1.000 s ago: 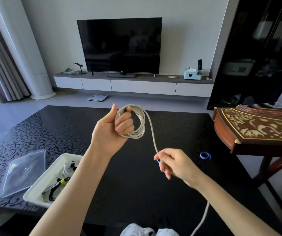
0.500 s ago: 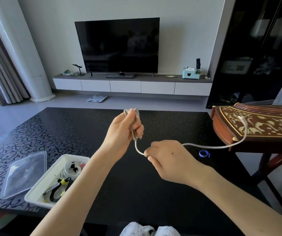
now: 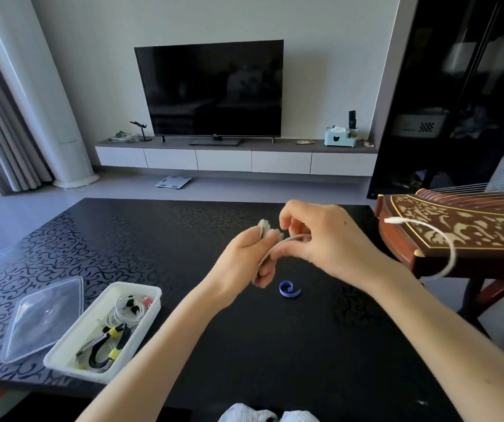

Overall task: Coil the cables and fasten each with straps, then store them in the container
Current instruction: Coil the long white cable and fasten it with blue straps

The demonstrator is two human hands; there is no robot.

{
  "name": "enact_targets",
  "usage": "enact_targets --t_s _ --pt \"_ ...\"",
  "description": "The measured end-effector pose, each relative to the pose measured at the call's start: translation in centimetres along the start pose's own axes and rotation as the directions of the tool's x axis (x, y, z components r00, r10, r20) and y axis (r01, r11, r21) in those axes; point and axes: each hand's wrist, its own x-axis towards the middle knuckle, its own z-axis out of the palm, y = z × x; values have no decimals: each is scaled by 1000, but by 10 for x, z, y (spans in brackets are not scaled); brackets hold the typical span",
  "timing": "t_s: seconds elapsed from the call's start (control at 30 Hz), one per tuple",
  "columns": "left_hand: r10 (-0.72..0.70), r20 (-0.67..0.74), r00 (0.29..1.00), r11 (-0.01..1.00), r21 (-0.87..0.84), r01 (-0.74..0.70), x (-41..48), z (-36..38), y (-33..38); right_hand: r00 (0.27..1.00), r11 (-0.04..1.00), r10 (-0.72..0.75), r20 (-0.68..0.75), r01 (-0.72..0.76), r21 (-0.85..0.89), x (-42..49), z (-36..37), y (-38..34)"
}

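Observation:
My left hand (image 3: 244, 263) grips a coil of white cable (image 3: 265, 228) above the black table (image 3: 275, 345), the coil seen edge on between its fingers. My right hand (image 3: 320, 236) pinches the same cable just right of the coil. The loose tail of the cable arcs out to the right, and its plug end (image 3: 395, 220) hangs in front of the wooden zither. A curled blue strap (image 3: 288, 289) lies on the table just below both hands. The white container (image 3: 104, 327) stands at the lower left with strapped cables inside.
A clear plastic lid (image 3: 43, 318) lies left of the container. A carved wooden zither (image 3: 464, 233) on a stand juts in at the right table edge. Beyond the table stand a TV (image 3: 211, 89) on a low cabinet and a black cupboard at the right.
My right hand has come up against the left hand, winding more cable onto the coil. The loose tail has shortened and swung out to the right. The view has tilted downward.

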Motion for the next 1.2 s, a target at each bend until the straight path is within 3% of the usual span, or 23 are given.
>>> enact_targets --t_s 0.13,0.23,0.33,0.4,0.47,0.53,0.57,0.63,0.67,0.73,0.8,0.87,0.93,1.03,1.13,1.2 --pt "-100 189 977 914 -371 165 -2 -15 -3 975 928 132 179 -185 322 13 -14 21" --pt "-101 267 958 721 -644 255 -6 -26 -10 962 892 202 185 -259 372 16 -21 42" --pt "45 384 922 473 -822 319 -6 -39 -16 961 902 249 124 -276 332 7 -12 58" --pt "139 411 901 364 -867 339 -5 -44 -16 960 841 281 8 -251 480 -3 0 64" --pt "167 400 901 286 -894 344 -5 -44 -16 934 651 356 -29 -226 724 -12 11 73" --pt "198 385 901 188 -918 351 -5 -42 -17 928 387 370 45 -198 901 -18 21 85" --pt "214 369 904 132 -928 348 -5 -43 -18 928 290 361 92 -206 935 -20 27 88" --pt "185 314 931 78 -949 304 -4 -43 -15 913 190 372 169 -253 949 -26 43 91" --pt "110 256 960 115 -963 244 -3 -43 -13 887 185 419 194 -293 938 -28 51 90" --pt "-93 72 993 321 -942 99 -1 -43 -9 823 297 543 168 -376 878 -30 64 85" --pt "-182 -64 981 511 -859 39 0 -42 -6 775 569 632 -20 -447 691 -30 75 81" --pt "-202 -123 972 618 -786 29 1 -38 -7 804 804 573 -162 -512 302 -31 83 72" --pt "-179 -159 971 687 -726 8 1 -35 -7 846 849 528 -69 -527 30 -32 87 57" --pt "-86 -189 978 790 -611 -49 1 -30 -5 856 861 496 146 -464 -209 -29 91 33" --pt "15 -217 976 920 -378 -98 1 -22 -3 808 891 437 395 -450 -64 -25 87 13" --pt "100 -223 970 967 -208 -147 0 -16 -3 711 824 363 602 -547 150 -23 78 1"
